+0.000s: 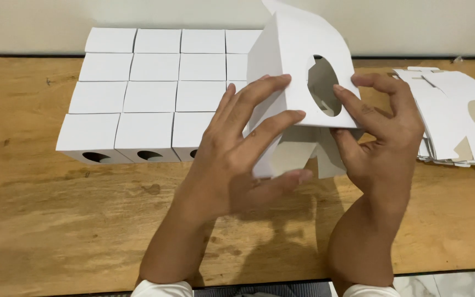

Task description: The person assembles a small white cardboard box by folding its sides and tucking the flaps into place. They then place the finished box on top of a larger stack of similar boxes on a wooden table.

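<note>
A white cardboard box with an oval window cut in one face is held up above the wooden table, its bottom flaps hanging loose. My left hand grips its left side, fingers spread across the panel and lower flap. My right hand holds the right edge, thumb near the oval hole. Both hands are closed on this box.
Several folded white boxes stand in tidy rows at the back left, the front ones showing oval holes. A stack of flat white box blanks lies at the right. A pale wall runs behind the table.
</note>
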